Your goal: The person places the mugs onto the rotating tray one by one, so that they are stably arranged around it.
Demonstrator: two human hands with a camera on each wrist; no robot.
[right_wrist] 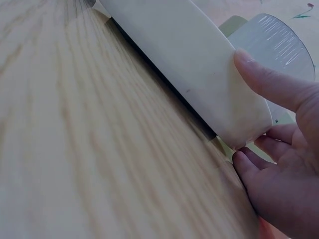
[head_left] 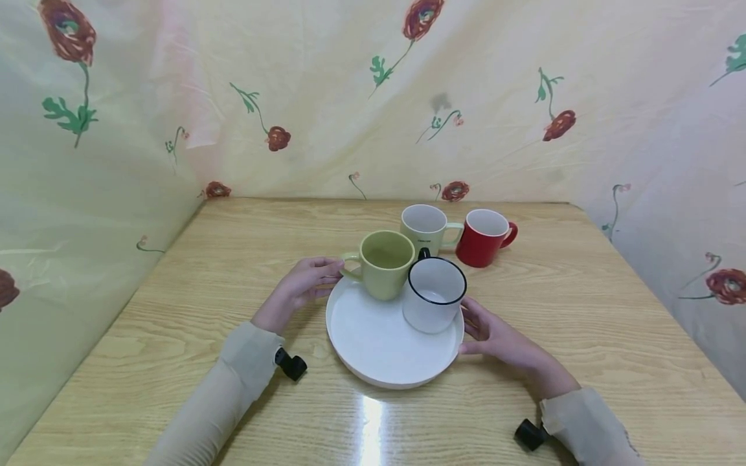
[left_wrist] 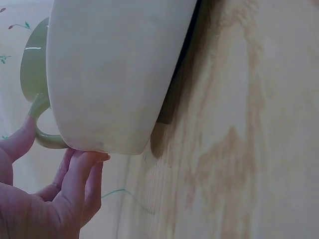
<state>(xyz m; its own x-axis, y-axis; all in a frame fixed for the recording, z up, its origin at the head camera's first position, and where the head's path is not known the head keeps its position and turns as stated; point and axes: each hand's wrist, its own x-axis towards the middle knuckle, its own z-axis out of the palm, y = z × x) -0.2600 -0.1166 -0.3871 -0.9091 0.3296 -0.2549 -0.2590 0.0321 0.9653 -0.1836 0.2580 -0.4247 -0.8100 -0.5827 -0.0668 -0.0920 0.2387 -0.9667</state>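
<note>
A round white tray [head_left: 379,346] with a raised rim is between the two hands. A green mug [head_left: 384,275] stands at its far side, and a white mug with a black rim [head_left: 431,310] stands at its right. My left hand [head_left: 311,281] holds the tray's left edge, fingertips against its outer wall; in the left wrist view the thumb touches the green mug's handle [left_wrist: 47,141]. My right hand [head_left: 489,333] grips the right edge. In the right wrist view its thumb [right_wrist: 259,74] lies at the tray's rim and its fingers reach round the lower edge.
Behind the tray stand a pale mug with small lettering [head_left: 422,223] and a red mug [head_left: 482,243], whose handle points right. Everything is on a light wooden table [head_left: 192,278]. A flower-printed cloth [head_left: 326,84] hangs behind and along the sides.
</note>
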